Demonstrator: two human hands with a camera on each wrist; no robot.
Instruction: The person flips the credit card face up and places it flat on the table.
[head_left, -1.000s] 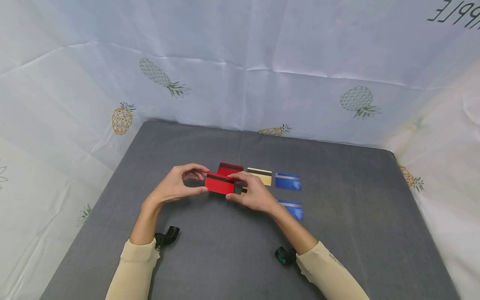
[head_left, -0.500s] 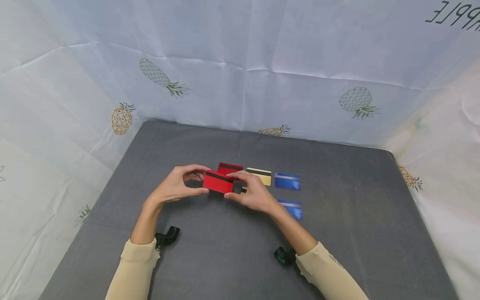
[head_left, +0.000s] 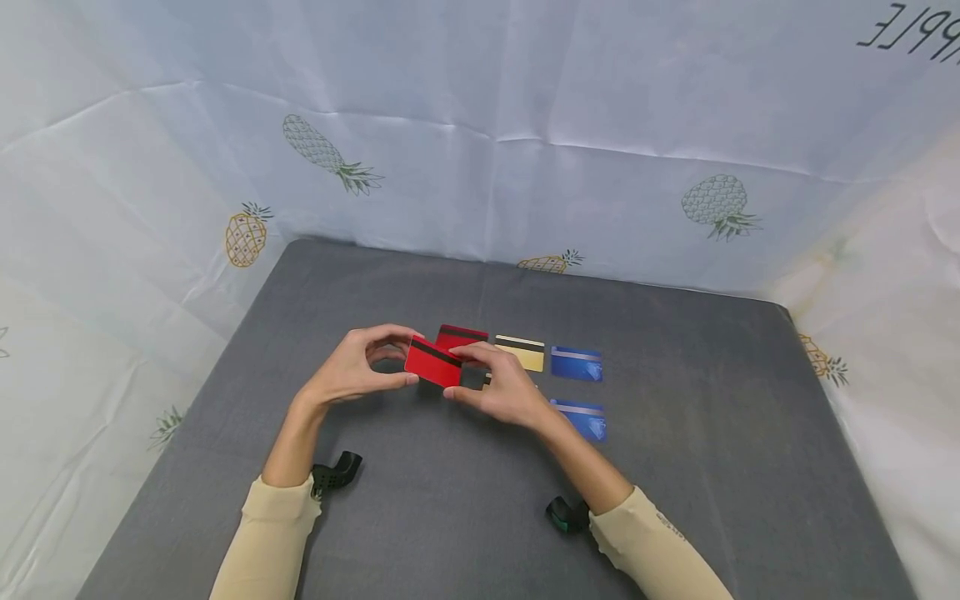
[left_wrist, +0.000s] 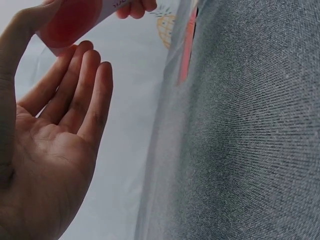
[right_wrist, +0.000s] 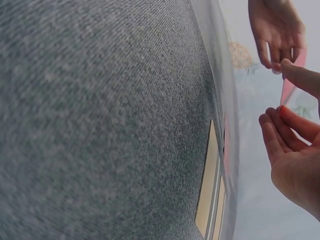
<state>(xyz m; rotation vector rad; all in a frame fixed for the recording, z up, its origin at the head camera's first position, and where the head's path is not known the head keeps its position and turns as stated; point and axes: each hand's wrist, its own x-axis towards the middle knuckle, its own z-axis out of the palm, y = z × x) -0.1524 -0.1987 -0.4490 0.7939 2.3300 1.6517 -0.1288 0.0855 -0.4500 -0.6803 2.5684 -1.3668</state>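
A red card (head_left: 431,365) with a black stripe is held up off the table, slanting down to the right. My left hand (head_left: 363,362) pinches its left end between thumb and fingertips. At the opposite end, my right hand (head_left: 504,385) grips the card by its edges with thumb and fingers. The left wrist view shows the card's reddish other face (left_wrist: 75,22) by the left thumb, with the left fingers fairly straight. From the right wrist, the card (right_wrist: 288,92) appears nearly edge-on between the two hands.
On the grey table (head_left: 712,433) lie a second red card (head_left: 459,336), a gold card (head_left: 528,358) and two blue cards (head_left: 576,364). Another gold card is mostly hidden behind my right hand. A pineapple-print curtain (head_left: 480,83) hangs along the back and sides.
The held red card has shifted slightly left and tilted more, its right end lower. My right hand has moved a little left with it; the cards on the table stay put.
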